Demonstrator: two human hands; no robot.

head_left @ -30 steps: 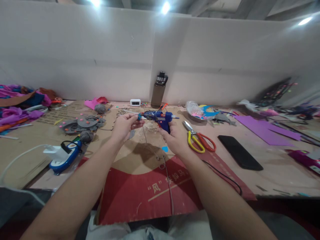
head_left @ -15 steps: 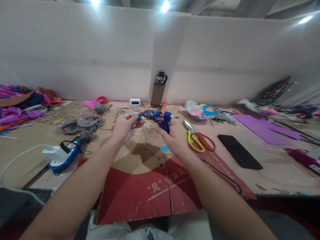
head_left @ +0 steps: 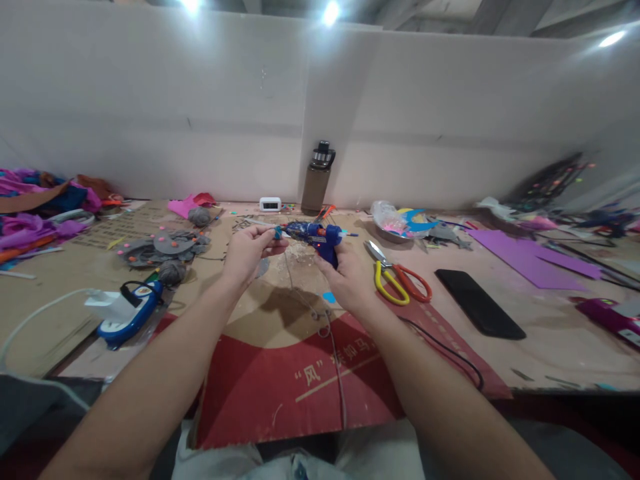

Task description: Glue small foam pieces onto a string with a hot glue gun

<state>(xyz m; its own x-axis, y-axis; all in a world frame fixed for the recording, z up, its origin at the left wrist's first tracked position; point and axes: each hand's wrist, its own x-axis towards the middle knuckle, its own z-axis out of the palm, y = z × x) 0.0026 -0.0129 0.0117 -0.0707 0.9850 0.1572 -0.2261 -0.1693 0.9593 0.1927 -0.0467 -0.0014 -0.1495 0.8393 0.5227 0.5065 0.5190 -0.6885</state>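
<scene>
Glue gun [head_left: 320, 235]: had shifted very slightly toward the left hand since the earlier frame; it lay level in the right hand, its nozzle pointing at the left fingertips.
Right hand [head_left: 350, 275]: was clamped around the gun's handle; the trigger was hidden.
Left hand [head_left: 249, 255]: had thumb and fingers together, pinching a small blue piece [head_left: 278, 233].
Nozzle and blue piece: were close together; whether they touched could not be told.
Cardboard sheet [head_left: 250, 393]: lay below both hands, partly red with printed characters.
Grey cord [head_left: 343, 397]: trailed over the cardboard, below and between the hands, with small loops.
Blue scrap [head_left: 329, 297]: lay just beside the right hand, to its left.
Scissors [head_left: 384, 263]: rested near the right hand, to its right, yellow and red handles apart.
Black phone [head_left: 480, 304]: lay on the table [head_left: 540, 340], farther right of that hand.
Bottle [head_left: 316, 187]: stood upright beyond the hands.
White digital clock [head_left: 271, 205]: sat beyond the left hand.
Grey cut pieces [head_left: 173, 245]: were heaped left of the left hand.
Blue-and-white power strip [head_left: 131, 320]: lay farther left and nearer the person.
</scene>
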